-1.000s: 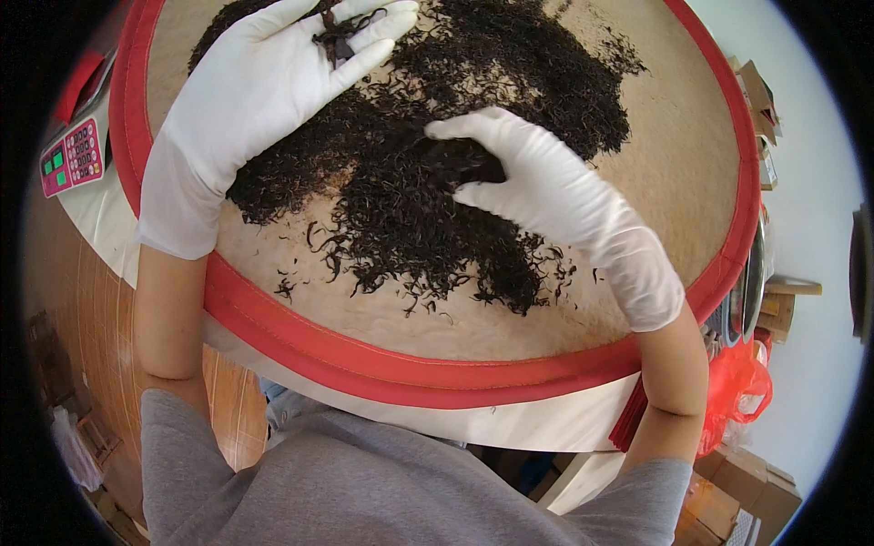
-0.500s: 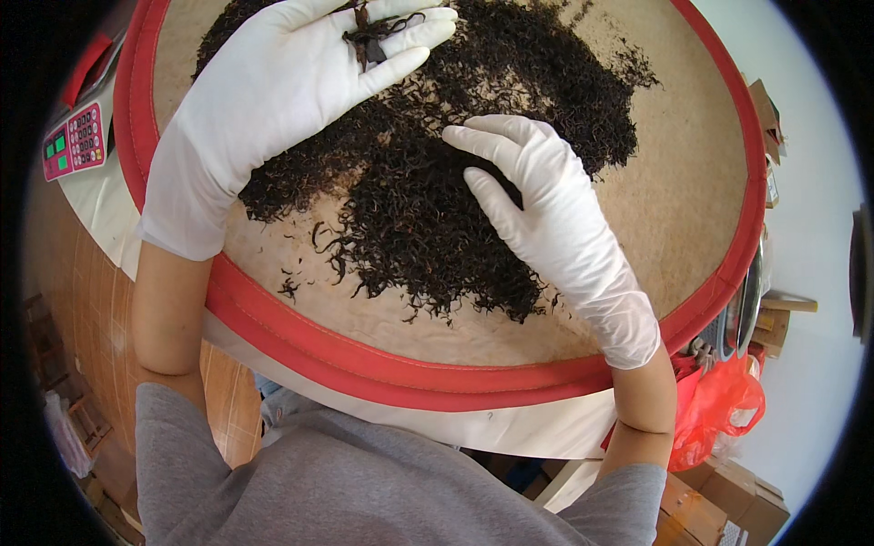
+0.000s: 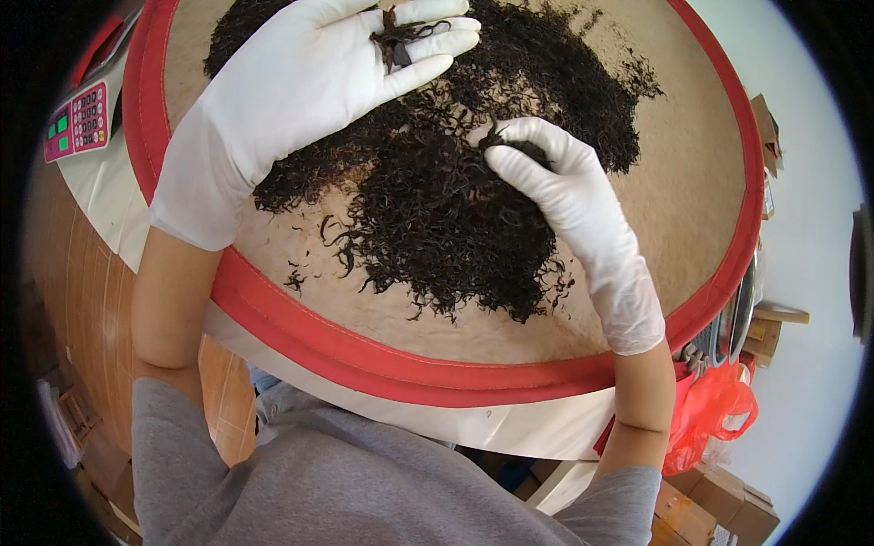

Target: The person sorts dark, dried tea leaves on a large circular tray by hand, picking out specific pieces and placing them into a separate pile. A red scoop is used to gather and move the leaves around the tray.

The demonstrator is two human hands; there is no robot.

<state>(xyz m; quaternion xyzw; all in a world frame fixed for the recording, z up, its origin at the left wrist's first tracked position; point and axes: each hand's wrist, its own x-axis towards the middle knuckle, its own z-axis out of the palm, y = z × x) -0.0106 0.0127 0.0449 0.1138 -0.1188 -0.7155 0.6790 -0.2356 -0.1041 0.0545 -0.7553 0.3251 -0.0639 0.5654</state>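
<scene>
Dark, twisted dried tea leaves point(image 3: 446, 227) lie in a loose heap on a round, tan tray with a red cloth rim point(image 3: 437, 384). My left hand point(image 3: 291, 86), in a white glove, is held palm up over the far left of the heap. Its fingers are stretched out, and a small clump of leaves point(image 3: 395, 44) rests across them. Above the heap's right side, my white-gloved right hand point(image 3: 578, 196) pinches a tea leaf point(image 3: 492, 136) between thumb and forefinger. The other right fingers are partly hidden.
Left of the tray is a digital scale with a pink keypad point(image 3: 89, 118). A red plastic bag point(image 3: 715, 414) hangs at the lower right, above cardboard boxes point(image 3: 728, 500). A white wall point(image 3: 810, 227) rises on the right.
My right thumb and forefinger have closed on a tea leaf and lifted it slightly. The left hand stays palm up with its clump. The whole view has shifted a little.
</scene>
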